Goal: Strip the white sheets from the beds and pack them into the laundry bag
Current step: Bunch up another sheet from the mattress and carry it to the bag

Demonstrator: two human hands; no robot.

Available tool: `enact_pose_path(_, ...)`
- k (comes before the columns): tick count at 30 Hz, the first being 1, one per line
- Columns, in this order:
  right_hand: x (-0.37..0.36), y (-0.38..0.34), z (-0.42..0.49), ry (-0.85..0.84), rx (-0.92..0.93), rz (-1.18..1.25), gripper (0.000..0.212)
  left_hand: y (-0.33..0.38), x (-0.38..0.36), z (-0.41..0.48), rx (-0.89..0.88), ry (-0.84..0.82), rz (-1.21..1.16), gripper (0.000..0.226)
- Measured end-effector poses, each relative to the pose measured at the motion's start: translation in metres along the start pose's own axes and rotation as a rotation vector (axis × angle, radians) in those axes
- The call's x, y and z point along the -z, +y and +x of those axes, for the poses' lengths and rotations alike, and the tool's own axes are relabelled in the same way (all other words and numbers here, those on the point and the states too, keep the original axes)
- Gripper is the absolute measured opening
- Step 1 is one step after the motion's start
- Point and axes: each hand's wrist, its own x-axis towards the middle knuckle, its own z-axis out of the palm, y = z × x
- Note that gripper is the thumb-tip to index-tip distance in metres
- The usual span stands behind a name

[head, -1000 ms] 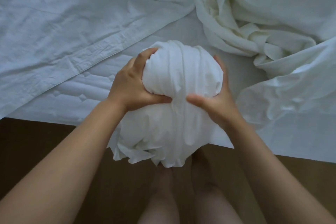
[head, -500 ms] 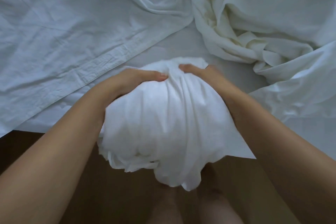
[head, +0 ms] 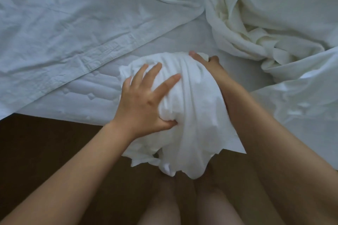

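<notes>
Sheet bundle (head: 192, 107) looks soft and light; hold both sides. Left grip (head: 144, 100) presses, fingers spread; right grip (head: 208, 64) curls over top.

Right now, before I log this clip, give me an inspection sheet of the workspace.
Surface: quilted mattress, partly bared.
Job's things: sheet bundle at the mattress edge; flat sheet left; crumpled sheet right; laundry bag not seen.
Clutter: nothing seen.
Hands: left hand presses the bundle, fingers spread; right hand grips its far top.
Cables: nothing seen.
Surroundings: dark floor; the person's bare legs below.
</notes>
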Motion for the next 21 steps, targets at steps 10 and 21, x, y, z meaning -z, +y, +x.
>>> enact_pose_path(10,-0.014,0.036,-0.052,0.009,0.700,-0.446,0.134,-0.048,0.040,0.077,0.174,-0.233,-0.229,0.108)
enact_pose_path(21,-0.011,-0.024,0.005,-0.165,0.614,-0.427,0.106,-0.063,-0.014,0.005,0.513,0.099,-0.986,0.140)
